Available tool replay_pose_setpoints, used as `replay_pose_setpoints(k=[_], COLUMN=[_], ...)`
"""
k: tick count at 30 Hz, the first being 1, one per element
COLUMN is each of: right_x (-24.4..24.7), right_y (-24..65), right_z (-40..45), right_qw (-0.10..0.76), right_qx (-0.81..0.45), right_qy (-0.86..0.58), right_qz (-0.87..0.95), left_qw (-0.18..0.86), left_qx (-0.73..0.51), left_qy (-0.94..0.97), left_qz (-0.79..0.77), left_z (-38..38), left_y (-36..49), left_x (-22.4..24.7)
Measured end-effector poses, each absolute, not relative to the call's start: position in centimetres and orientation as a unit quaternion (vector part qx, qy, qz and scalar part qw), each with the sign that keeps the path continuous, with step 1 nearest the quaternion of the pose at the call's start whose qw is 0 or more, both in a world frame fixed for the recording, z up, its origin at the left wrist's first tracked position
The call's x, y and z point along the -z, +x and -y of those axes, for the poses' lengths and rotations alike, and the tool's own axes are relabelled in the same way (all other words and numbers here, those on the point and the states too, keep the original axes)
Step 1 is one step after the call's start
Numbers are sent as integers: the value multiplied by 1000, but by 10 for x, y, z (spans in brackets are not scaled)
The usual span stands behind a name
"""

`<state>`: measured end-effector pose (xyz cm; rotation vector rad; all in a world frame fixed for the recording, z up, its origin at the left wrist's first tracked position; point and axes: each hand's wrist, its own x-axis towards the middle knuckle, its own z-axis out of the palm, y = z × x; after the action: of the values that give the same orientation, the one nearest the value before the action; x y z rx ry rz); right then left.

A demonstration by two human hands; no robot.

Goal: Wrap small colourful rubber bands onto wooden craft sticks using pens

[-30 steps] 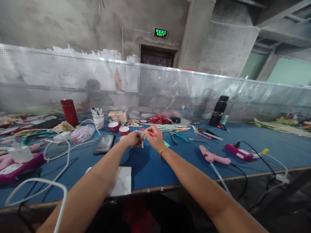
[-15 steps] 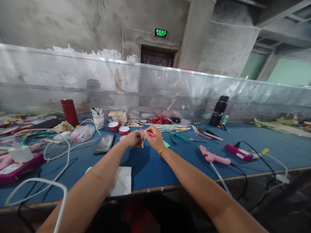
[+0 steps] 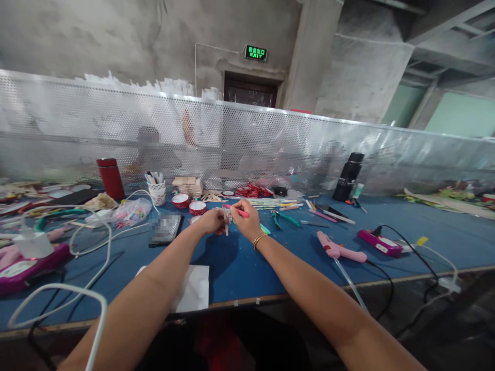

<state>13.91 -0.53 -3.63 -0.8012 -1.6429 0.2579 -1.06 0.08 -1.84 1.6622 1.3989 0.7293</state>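
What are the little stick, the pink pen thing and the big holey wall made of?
The little stick looks like wood: pale tan, seemingly unpainted, though it's small. The pink pen thing is probably plastic, bright and smooth-looking. The holey wall looks like bare metal: silvery, with light glinting off it.

grey concrete wall point(image 3: 116, 38), green exit sign point(image 3: 256, 52) above dark doorway point(image 3: 251, 95)
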Motion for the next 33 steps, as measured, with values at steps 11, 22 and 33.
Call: replay_pose_setpoints(k=[11,22,33], right_x=[36,36,37], right_y=[138,138,138], right_z=[7,6,5], right_qw=[586,593,595], right_qx=[-112,-123,-122], right_qy=[-349,-335,-341], right_qz=[723,722,717], left_qw=[414,422,418], left_qx=[-294,-300,-298], left_qy=[660,652,659], left_qz=[-554,-554,-550], left_z=[-3,-2,0], left_y=[-11,-11,-11], left_x=[21,20,18])
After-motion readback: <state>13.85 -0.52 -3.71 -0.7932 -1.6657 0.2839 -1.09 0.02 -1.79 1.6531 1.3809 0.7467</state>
